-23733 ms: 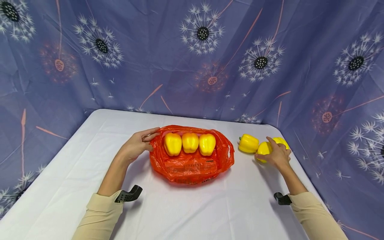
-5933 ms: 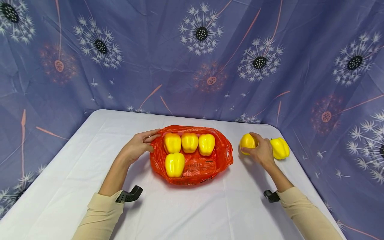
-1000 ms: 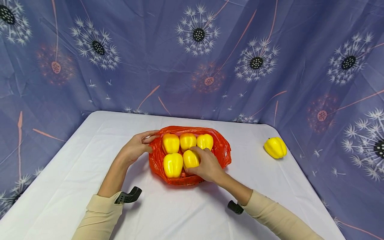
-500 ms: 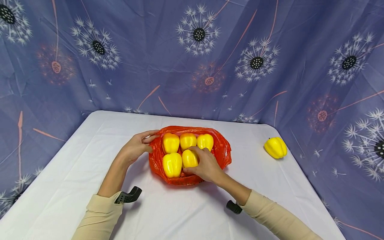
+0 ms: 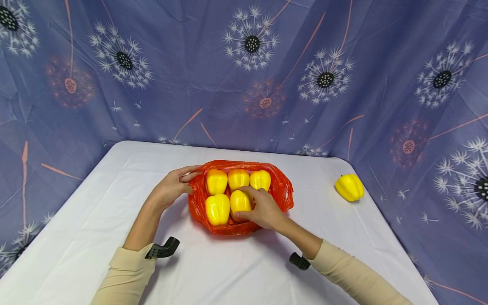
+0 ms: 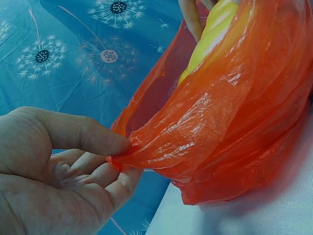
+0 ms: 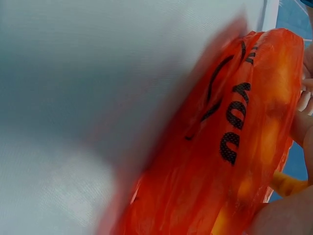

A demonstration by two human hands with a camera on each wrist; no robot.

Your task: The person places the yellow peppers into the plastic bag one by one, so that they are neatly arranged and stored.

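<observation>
A red plastic bag (image 5: 280,195) lies spread wide on the table, its mouth facing up. My left hand (image 5: 169,188) pinches the bag's left edge between thumb and fingers, as the left wrist view shows at the bag's rim (image 6: 146,152). Inside, three yellow bell peppers stand in the back row, one of them a bell pepper (image 5: 216,182) at the left. In front of it is another bell pepper (image 5: 217,210). Beside that one, my right hand (image 5: 264,207) grips a bell pepper (image 5: 241,201) within the bag. The right wrist view shows mostly the bag's outer side (image 7: 195,171) with black print.
One more yellow bell pepper (image 5: 349,187) lies alone near the right edge of the white-covered table (image 5: 228,271). A blue curtain (image 5: 183,76) with a dandelion pattern hangs behind and at both sides.
Earlier, the right hand brought two bell peppers from the right side into the bag's front row. Over the last second the gripped pepper has shifted slightly left. The left hand stays put.
</observation>
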